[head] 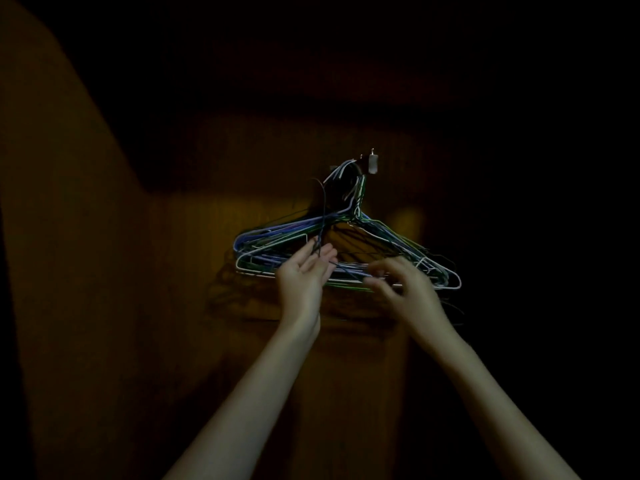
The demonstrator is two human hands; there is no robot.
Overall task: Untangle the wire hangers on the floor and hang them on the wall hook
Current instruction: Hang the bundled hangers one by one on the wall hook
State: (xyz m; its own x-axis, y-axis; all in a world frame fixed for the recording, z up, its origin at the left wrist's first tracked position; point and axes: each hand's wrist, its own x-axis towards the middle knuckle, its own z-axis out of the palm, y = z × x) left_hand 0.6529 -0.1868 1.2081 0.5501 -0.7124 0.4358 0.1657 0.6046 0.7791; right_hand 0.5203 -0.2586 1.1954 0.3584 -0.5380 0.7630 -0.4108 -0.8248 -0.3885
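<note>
1. Forearms: 2 bare forearms rise from the bottom edge toward the wall. Both are lifted because the work sits at hook height, not on the floor.

2. Left hand (304, 275): palm turned inward, fingers fairly straight and lightly spread. A dark hanger (321, 220) stands nearly upright against the fingertips, its neck rising above the hand. Whether thumb and finger pinch the wire is too dark to tell. Judgement: this hanger is held apart from the rest so that its hook can be brought up to the wall hook.

3. Right hand (401, 289): back toward the camera, fingers curled at the lower bars of the hanging bundle. Whether it actually grips a bar cannot be told in this light. Judgement: it is placed there to steady the bundle while the loose hanger goes on.

4. Bundle of hangers (381, 237): many wire hangers in white, blue, green and dark coatings, fanned unevenly, bars crossing. Their necks gather at 1 point above. Most of the job therefore looks done.

5. Wall hook (372, 164): small pale metal fitting carrying all the necks. It looks crowded, so a new hook may be hard to seat.

6. Wall (207, 237): brownish, wood-toned, dimly lit, with the bundle's shadow below. The floor is out of view.
</note>
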